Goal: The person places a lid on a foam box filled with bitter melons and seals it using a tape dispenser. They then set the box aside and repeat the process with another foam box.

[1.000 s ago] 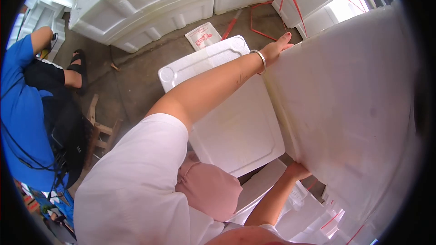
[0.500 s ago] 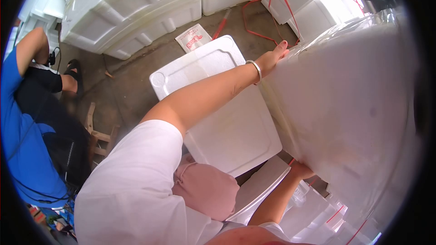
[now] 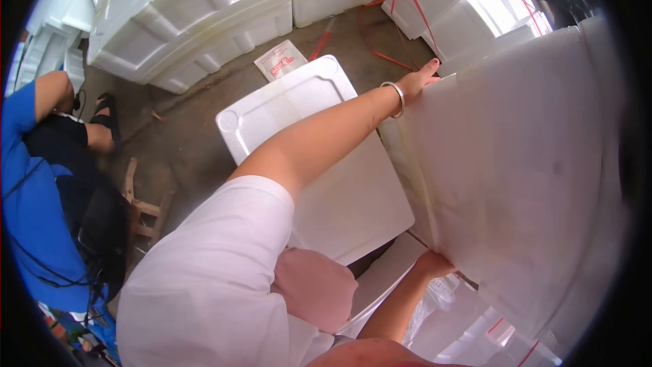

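A large white foam box (image 3: 516,156) fills the right side of the view. My left hand (image 3: 415,85), wearing a bracelet, grips its upper left corner; the thumb shows and the other fingers are mostly hidden. Lower down, my right hand (image 3: 435,265) holds the box's bottom left edge, with its fingertips out of sight behind it. Under my left arm lies a white foam lid (image 3: 346,197), apparently on top of another box.
White foam boxes (image 3: 197,20) stand along the back. Red straps (image 3: 414,0) hang at the upper right. A person in blue (image 3: 47,197) is at the left, near a wooden stool (image 3: 146,208). A printed card (image 3: 280,61) lies beyond the lid.
The large box's upper left corner and my left hand have moved slightly right. My right hand has shifted slightly left and down. The surroundings have moved slightly left in view.
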Motion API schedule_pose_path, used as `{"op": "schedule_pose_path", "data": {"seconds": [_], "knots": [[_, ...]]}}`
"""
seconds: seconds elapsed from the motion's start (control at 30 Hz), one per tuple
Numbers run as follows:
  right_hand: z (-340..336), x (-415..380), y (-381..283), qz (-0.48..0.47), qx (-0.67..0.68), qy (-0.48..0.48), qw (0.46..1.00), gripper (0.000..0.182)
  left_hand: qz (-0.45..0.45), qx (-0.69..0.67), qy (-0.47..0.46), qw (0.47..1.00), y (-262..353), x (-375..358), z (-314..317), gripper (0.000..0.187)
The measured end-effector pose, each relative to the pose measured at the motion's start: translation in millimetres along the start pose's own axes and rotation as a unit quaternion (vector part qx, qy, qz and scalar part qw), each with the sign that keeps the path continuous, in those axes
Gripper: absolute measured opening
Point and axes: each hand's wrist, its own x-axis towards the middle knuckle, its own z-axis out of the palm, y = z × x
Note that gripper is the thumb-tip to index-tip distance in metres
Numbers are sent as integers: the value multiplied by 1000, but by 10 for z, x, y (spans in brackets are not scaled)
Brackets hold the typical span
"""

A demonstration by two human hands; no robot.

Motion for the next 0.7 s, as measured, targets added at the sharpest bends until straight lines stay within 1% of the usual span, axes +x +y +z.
{"op": "schedule_pose_path", "data": {"seconds": [0.07, 0.1, 0.13, 0.17, 0.3, 0.37, 0.4, 0.43, 0.47, 0.5, 0.53, 0.57, 0.6, 0.63, 0.67, 0.7], "knots": [[-199, 140, 93, -27, 0, -21, 999, 53, -4, -22, -23, 1000, -79, 116, 0, 81], [-44, 62, 10, -29, 1, -14, 999, 53, 2, -25, -25, 999, -168, 173, -53, 85], [144, 24, -90, 9, 16, 12, 1000, 54, 8, -30, -26, 999, -270, 211, -106, 89], [268, -13, -149, 47, 31, 36, 998, 56, 18, -26, -2, 1000, -306, 191, -79, 88], [10, 103, -118, 45, 39, 32, 998, 58, 32, 6, -12, 999, -257, -4, -32, 85], [-230, 159, -141, 87, -70, -21, 994, 63, 69, 66, 113, 989, -212, -143, 15, 75], [-274, 88, -211, 82, -73, -10, 994, 63, 92, 199, 145, 965, -132, -291, -9, 66], [-255, -76, -279, 87, -61, 21, 994, 64, 110, 326, 170, 923, -83, -440, -100, 58], [-277, -297, -335, 94, -49, 58, 993, 64, 277, 356, 209, 867, -158, -517, -269, 42], [-316, -546, -380, 87, -80, 32, 993, 64, 304, 401, 222, 835, 47, -837, -282, 34], [-338, -798, -365, 81, -108, 6, 991, 64, 348, 459, 255, 777, 198, -1089, -418, 31], [-388, -1039, -293, 114, -122, -38, 985, 62, 346, 506, 305, 729, 323, -1296, -653, 32], [-436, -1269, -215, 147, -133, -82, 977, 60, 322, 555, 350, 682, 433, -1510, -944, 36], [-472, -1473, -90, 180, -173, -113, 962, 61, 273, 637, 380, 612, 506, -1708, -1301, 41], [-526, -1567, 39, 211, -208, -150, 943, 63, 186, 661, 399, 608, 506, -1923, -1653, 50], [-616, -1546, 150, 212, -202, -136, 946, 63, 60, 588, 405, 698, 516, -2106, -1676, 56]]}}
